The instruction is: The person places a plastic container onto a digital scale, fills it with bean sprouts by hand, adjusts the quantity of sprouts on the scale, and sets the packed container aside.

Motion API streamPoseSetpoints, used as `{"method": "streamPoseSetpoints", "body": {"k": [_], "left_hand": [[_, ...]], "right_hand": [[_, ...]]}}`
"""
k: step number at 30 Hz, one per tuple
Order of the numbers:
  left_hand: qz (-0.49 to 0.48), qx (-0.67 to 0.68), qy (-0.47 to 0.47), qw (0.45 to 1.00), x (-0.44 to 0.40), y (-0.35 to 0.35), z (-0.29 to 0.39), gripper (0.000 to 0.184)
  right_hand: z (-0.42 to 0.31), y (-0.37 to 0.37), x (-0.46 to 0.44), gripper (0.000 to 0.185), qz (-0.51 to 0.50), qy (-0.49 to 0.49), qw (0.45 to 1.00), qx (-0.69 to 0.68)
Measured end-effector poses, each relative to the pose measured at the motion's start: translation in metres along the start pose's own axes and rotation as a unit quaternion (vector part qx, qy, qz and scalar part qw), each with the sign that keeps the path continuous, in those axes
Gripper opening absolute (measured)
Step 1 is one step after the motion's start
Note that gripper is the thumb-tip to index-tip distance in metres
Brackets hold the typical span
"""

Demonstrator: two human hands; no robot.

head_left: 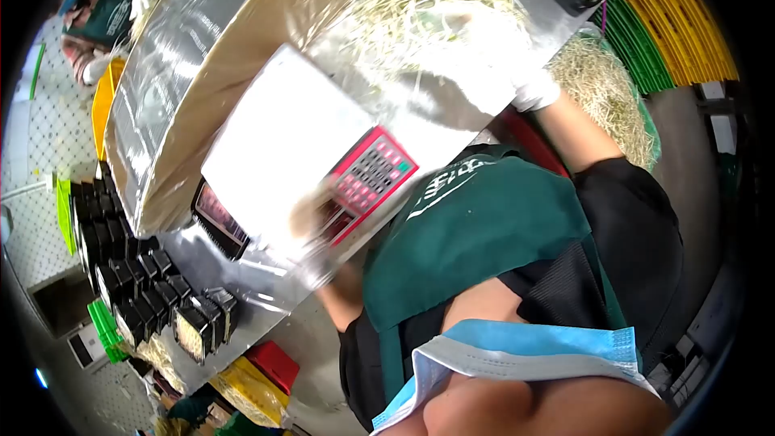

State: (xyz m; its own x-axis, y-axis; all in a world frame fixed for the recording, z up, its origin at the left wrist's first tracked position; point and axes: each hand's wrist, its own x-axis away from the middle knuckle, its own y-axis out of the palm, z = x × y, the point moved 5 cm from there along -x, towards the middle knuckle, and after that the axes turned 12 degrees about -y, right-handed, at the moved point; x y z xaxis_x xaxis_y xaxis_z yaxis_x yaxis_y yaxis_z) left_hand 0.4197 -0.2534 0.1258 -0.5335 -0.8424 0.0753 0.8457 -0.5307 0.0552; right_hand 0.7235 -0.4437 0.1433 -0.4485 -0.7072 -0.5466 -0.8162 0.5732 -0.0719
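Observation:
My left hand, as far as its blurred outline shows, lies near the front edge of a white digital scale (278,137) with a red keypad panel (375,178). A pale glove (307,230) covers it, and its fingers are smeared by motion. My right hand (492,52), in a white glove, is at a heap of pale dried strands (420,12) on the metal table (250,291). Glare washes out its fingers, so what it holds is hidden. A dark tray (216,218) with a patterned surface sits beside the scale.
Several black packs (133,274) stand at the left end. A cardboard box lined with clear plastic (194,73) is behind the scale. Stacked yellow crates (678,16) and a sack of strands (601,93) are at right. A co-worker (109,12) stands at upper left.

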Motion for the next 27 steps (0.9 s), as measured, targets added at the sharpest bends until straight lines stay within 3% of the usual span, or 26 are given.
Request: {"method": "streamPoseSetpoints", "body": {"k": [1,2,3,4,5,6,7,8,9,10,11,12,13,15,16,17,18,20,22,23,25,26,27], "left_hand": [[-0.132,-0.215,0.025,0.967,0.002,0.062,-0.013,0.022],[-0.254,-0.387,0.105,0.88,0.01,0.151,0.01,0.029],[-0.315,-0.442,0.254,0.801,0.017,0.203,0.013,0.03],[-0.34,-0.33,0.357,0.805,0.017,0.238,-0.009,0.025],[-0.356,-0.21,0.452,0.791,0.021,0.262,-0.032,0.021],[-0.359,-0.211,0.453,0.788,0.024,0.29,-0.039,0.021],[-0.441,-0.153,0.372,0.802,0.025,0.32,-0.048,0.02],[-0.517,-0.091,0.284,0.803,0.03,0.347,-0.058,0.019],[-0.506,-0.348,0.27,0.741,0.043,0.372,-0.083,0.017],[-0.549,-0.212,0.232,0.774,0.037,0.388,-0.083,0.016],[-0.579,-0.072,0.192,0.789,0.026,0.404,-0.076,0.015],[-0.428,-0.144,0.348,0.822,0.023,0.401,-0.05,0.013],[-0.412,-0.212,0.228,0.856,0.01,0.408,-0.065,0.013],[-0.379,-0.211,0.145,0.889,-0.001,0.417,-0.075,0.027],[-0.371,-0.247,0.157,0.881,0.003,0.424,-0.071,0.042],[-0.374,-0.153,0.033,0.914,0.004,0.425,-0.094,0.04],[-0.351,-0.042,-0.084,0.932,0.006,0.426,-0.112,0.039],[-0.363,-0.122,-0.005,0.924,0.001,0.422,-0.114,0.038],[-0.378,-0.208,0.152,0.889,0.006,0.422,-0.101,0.041],[-0.382,-0.247,0.23,0.861,0.01,0.423,-0.096,0.042],[-0.382,-0.308,0.384,0.782,0.018,0.426,-0.087,0.046],[-0.387,-0.303,0.386,0.78,0.012,0.426,-0.087,0.046],[-0.443,-0.35,0.357,0.744,0.004,0.429,-0.095,0.038]], "right_hand": [[-0.01,0.018,-0.004,0.044,-0.069,0.007,0.997,0.036],[-0.02,0.036,-0.008,0.046,-0.137,0.008,0.988,0.072],[-0.026,0.039,-0.005,0.047,-0.199,-0.097,0.966,0.132],[-0.015,0.025,-0.003,0.047,-0.196,-0.095,0.967,0.132],[0.001,0.01,0.0,0.051,-0.196,-0.057,0.978,0.049],[0.015,-0.006,-0.001,0.056,-0.192,-0.02,0.981,-0.035],[0.026,-0.024,-0.012,0.056,-0.188,-0.019,0.981,-0.034],[0.045,-0.046,-0.02,0.064,-0.097,0.093,0.98,-0.144],[0.059,-0.065,-0.018,0.072,-0.003,0.202,0.947,-0.251],[0.052,-0.089,-0.02,0.092,0.036,0.118,0.986,-0.115],[0.045,-0.108,-0.03,0.106,-0.012,-0.01,0.999,0.05],[0.041,-0.124,-0.026,0.109,-0.036,-0.006,0.994,0.101],[0.034,-0.138,-0.021,0.111,-0.06,-0.002,0.987,0.151],[0.048,-0.149,-0.011,0.107,-0.068,-0.011,0.982,0.176],[0.054,-0.144,-0.002,0.106,-0.114,0.078,0.978,0.154],[0.061,-0.139,0.009,0.104,-0.161,0.167,0.964,0.13],[0.067,-0.14,0.01,0.102,-0.147,0.141,0.979,0.028],[0.075,-0.142,0.008,0.102,-0.156,0.13,0.978,0.039],[0.073,-0.14,0.008,0.092,-0.158,0.1,0.982,0.032],[0.073,-0.139,0.009,0.092,-0.153,0.1,0.983,0.032],[0.077,-0.139,0.015,0.075,-0.143,0.159,0.976,-0.034],[0.077,-0.142,0.012,0.057,-0.085,0.267,0.956,-0.091],[0.08,-0.148,0.014,0.057,-0.081,0.269,0.956,-0.088]]}}
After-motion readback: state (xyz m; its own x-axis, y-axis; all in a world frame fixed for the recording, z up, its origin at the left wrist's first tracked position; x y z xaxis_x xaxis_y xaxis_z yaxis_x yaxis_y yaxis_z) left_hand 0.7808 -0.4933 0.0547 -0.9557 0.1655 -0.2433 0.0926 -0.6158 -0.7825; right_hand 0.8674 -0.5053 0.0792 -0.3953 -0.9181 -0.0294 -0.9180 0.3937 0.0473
